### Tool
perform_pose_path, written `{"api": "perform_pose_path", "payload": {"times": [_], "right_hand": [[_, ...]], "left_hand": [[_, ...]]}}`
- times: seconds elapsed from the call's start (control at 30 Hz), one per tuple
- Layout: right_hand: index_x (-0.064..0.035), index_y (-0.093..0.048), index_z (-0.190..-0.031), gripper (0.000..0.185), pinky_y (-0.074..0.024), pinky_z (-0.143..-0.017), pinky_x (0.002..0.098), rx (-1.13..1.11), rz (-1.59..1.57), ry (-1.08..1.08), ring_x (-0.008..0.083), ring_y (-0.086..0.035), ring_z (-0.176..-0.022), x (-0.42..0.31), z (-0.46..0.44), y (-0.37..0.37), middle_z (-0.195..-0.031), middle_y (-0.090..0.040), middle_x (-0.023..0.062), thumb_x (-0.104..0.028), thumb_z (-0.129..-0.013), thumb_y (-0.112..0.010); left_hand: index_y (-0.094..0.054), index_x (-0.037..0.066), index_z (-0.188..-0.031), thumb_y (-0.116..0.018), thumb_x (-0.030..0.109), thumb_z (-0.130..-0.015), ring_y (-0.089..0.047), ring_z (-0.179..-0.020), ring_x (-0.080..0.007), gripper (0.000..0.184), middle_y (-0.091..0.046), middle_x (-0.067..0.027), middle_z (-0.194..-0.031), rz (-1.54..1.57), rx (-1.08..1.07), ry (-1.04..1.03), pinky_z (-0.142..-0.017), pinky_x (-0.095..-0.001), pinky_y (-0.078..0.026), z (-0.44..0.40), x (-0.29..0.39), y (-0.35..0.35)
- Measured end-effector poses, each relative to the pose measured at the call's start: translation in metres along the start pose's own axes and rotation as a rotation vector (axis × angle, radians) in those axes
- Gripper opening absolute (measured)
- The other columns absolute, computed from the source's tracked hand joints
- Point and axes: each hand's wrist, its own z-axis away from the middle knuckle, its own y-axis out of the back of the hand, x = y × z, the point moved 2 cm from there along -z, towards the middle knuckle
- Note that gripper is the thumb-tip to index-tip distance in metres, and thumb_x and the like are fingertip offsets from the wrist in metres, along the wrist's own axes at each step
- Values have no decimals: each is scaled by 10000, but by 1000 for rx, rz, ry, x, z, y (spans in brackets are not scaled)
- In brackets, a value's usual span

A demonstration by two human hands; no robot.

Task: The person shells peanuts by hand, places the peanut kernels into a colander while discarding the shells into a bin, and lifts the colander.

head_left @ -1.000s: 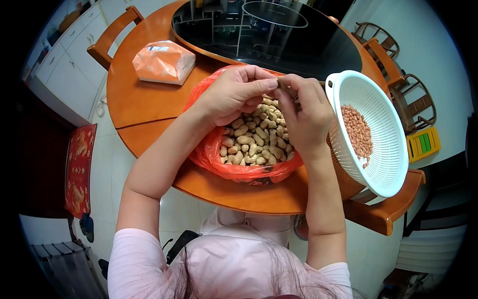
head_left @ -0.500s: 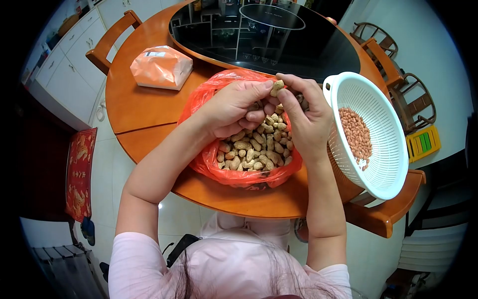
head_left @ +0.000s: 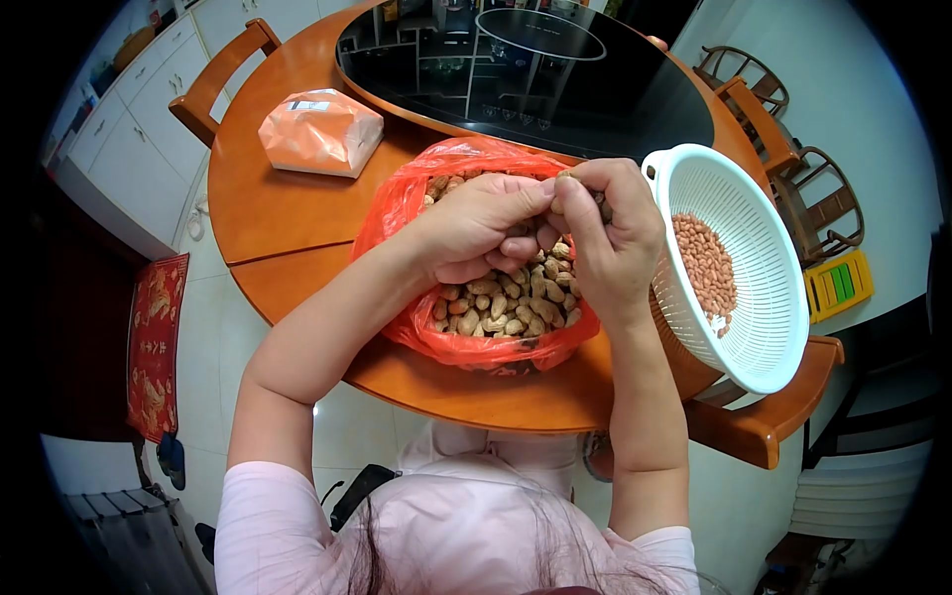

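Note:
A red plastic bag (head_left: 466,350) filled with unshelled peanuts (head_left: 511,305) lies open on the table. Above it my left hand (head_left: 486,223) and my right hand (head_left: 617,228) meet, thumbs and fingers pressed together on a peanut (head_left: 559,198). Most of that peanut is covered by the fingers, so I cannot see whether its shell is cracked. My left hand's other fingers are curled in below. To the right of my right hand stands a white colander (head_left: 766,288), tilted, with reddish shelled peanuts (head_left: 702,266) gathered on its left side.
An orange-and-white soft pack (head_left: 322,134) is at the left of the round wooden table (head_left: 263,223). A glossy black turntable (head_left: 595,99) covers the table's far part. Wooden chairs (head_left: 233,74) stand around it; a yellow-green plastic item (head_left: 839,286) is beyond the colander.
The peanut that showed between my fingertips is now mostly covered by them. My right fingers have come down slightly and closed in towards my left thumb.

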Motion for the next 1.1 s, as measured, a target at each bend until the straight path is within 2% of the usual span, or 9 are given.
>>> {"api": "perform_pose_path", "payload": {"times": [0.13,0.23,0.33,0.43,0.53,0.63,0.73,0.93,1.1], "right_hand": [[0,-602,-894,97,-459,-599,228,47,-156,-106,124,-588,-672,6,2,-8,-806,-562,67,-37,-809,-632],[-1,-599,-915,113,-458,-618,224,-28,-118,-164,116,-589,-675,6,1,-7,-814,-563,61,-43,-814,-630],[-2,-597,-914,110,-456,-614,241,9,-114,-104,136,-588,-676,8,0,-8,-806,-563,69,-45,-817,-624],[-3,-594,-903,101,-451,-607,263,-14,88,-15,170,-581,-676,0,-2,-5,-781,-564,85,-53,-819,-620],[-3,-593,-873,83,-446,-599,279,-1,91,31,192,-566,-669,0,-1,-5,-765,-569,94,-57,-816,-620],[0,-592,-843,77,-445,-599,278,-45,115,0,185,-557,-657,4,1,-9,-751,-578,87,-57,-807,-629],[1,-593,-818,81,-441,-594,275,-34,111,-33,172,-551,-650,5,1,-9,-725,-580,75,-62,-798,-640],[3,-583,-790,87,-430,-576,257,-21,64,-94,154,-527,-617,7,3,-11,-684,-565,68,-55,-799,-648],[6,-580,-801,85,-429,-571,250,33,87,-57,142,-524,-608,7,4,-13,-688,-573,67,-52,-808,-642]], "left_hand": [[-539,100,-930,-439,332,-958,-355,-512,-12,255,-471,35,-723,-11,67,-67,-454,-154,-291,0,5,2],[-541,103,-934,-444,348,-955,-350,-507,-3,264,-469,36,-719,7,70,-116,-448,-146,-281,-1,6,6],[-543,102,-944,-455,348,-950,-349,-499,-4,261,-473,34,-718,-31,53,-134,-442,-145,-277,-2,4,7],[-545,96,-960,-458,342,-950,-352,-494,-8,261,-483,28,-721,-45,73,-103,-438,-147,-273,-1,5,5],[-546,81,-965,-464,332,-949,-359,-498,-11,265,-495,22,-733,-105,106,-103,-437,-150,-268,1,6,7],[-553,51,-904,-523,300,-928,-383,-484,-22,252,-506,14,-691,-118,272,-246,-412,-157,-265,1,13,0],[-548,58,-972,-495,289,-941,-356,-501,-13,239,-496,33,-704,-321,172,-317,-440,-160,-263,3,16,-1],[-558,64,-963,-486,261,-947,-367,-517,-8,211,-482,41,-680,-280,147,-446,-447,-155,-270,-3,7,3],[-555,73,-944,-473,260,-952,-386,-522,-13,204,-480,37,-678,-269,217,-557,-436,-156,-278,-8,2,-2]]}}
